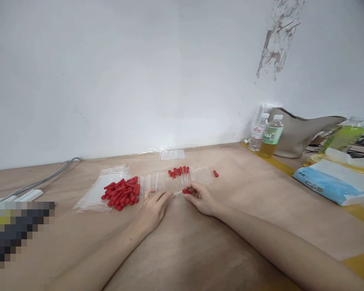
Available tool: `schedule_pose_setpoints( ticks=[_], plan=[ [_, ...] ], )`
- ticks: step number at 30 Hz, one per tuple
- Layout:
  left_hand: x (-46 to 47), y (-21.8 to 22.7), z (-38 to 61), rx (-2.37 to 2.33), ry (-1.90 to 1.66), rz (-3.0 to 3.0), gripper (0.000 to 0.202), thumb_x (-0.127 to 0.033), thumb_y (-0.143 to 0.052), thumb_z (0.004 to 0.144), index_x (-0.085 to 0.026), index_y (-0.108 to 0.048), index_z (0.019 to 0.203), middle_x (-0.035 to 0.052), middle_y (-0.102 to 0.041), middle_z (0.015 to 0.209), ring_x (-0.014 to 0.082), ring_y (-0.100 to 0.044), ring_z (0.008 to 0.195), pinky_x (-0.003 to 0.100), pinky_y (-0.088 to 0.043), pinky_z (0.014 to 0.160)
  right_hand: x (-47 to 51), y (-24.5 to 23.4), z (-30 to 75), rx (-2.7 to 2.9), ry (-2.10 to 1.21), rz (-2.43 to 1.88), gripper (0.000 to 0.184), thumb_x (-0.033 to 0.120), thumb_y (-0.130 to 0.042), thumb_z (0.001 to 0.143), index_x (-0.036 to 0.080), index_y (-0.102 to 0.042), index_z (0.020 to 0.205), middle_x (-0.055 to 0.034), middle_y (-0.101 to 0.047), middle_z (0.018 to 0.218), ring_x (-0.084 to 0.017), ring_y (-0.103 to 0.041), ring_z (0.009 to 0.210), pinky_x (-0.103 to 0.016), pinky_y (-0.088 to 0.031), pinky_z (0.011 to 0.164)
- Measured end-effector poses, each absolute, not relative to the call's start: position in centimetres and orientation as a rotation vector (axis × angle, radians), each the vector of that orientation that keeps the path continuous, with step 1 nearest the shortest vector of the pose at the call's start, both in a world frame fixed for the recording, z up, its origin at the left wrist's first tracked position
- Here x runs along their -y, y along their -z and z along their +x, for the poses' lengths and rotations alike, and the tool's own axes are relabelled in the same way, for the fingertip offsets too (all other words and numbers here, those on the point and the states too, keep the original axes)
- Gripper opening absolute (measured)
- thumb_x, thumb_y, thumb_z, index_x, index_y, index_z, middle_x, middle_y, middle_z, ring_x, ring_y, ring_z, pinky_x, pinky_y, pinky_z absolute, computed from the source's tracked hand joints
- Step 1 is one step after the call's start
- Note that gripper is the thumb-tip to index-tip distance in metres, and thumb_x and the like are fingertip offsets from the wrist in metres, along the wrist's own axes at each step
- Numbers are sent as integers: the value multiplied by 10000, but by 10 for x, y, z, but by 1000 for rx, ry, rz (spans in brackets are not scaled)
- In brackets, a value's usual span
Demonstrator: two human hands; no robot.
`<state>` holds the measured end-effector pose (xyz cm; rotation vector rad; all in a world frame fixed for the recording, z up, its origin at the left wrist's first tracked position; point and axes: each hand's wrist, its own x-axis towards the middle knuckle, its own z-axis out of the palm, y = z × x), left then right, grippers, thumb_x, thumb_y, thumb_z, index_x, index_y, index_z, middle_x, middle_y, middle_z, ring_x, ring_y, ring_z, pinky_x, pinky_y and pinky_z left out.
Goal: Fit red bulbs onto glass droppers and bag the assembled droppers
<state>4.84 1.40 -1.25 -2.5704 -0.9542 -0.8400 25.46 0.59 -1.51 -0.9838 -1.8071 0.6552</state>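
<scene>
My left hand (pixel 154 206) pinches a thin clear dropper tube (pixel 177 193) near the middle of the table. At the tube's right end, my right hand (pixel 202 198) grips a red rubber bulb (pixel 187 192); how far the tube sits inside it is hidden by the fingers. Just beyond my hands lie several droppers with red bulbs (pixel 178 171). Rows of bare clear tubes (pixel 153 182) flank them on the left and right. A heap of loose red bulbs (pixel 123 194) is left of my left hand, and a single red bulb (pixel 216 173) lies off to the right.
Clear zip bags (pixel 92 194) lie under and beside the heap. A plastic sachet (pixel 172 154) rests by the wall. At the right stand two bottles (pixel 271 137), a grey-brown container (pixel 291 133) and a blue tissue pack (pixel 327 184). A grey cable (pixel 53 174) runs along the left.
</scene>
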Motion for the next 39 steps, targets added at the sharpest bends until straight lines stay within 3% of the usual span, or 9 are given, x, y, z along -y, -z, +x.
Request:
schedule_pose_setpoints(
  ticks=[8,15,22,39],
  plan=[
    [-14,12,46,840,859,-2655,342,-65,-336,835,-178,-486,1121,56,-625,924,151,-560,755,357,-369,788,-6,16,257,1846,-609,-936,133,253,-541,756,185,-600,854,-29,-626,825,-132,-562,751,-266,-446,691],
    [-16,11,43,691,904,-2746,446,-29,-315,806,-196,-437,1201,65,-617,946,164,-551,830,330,-422,755,-2,17,260,1911,-518,-808,132,248,-498,792,204,-618,825,-20,-635,796,-122,-572,731,-258,-448,686],
    [-15,10,40,725,807,-2694,427,-17,-345,769,-186,-513,1123,72,-631,974,170,-578,814,325,-385,693,-3,21,261,1984,-499,-810,110,244,-500,790,196,-599,791,-19,-615,768,-119,-555,719,-253,-439,677],
    [-11,8,45,738,777,-2598,363,-36,-348,783,-171,-564,1042,64,-650,794,169,-588,708,307,-358,623,-1,22,262,2042,-376,-784,134,258,-485,798,194,-603,802,-31,-606,737,-124,-543,694,-249,-438,646]
  ],
)
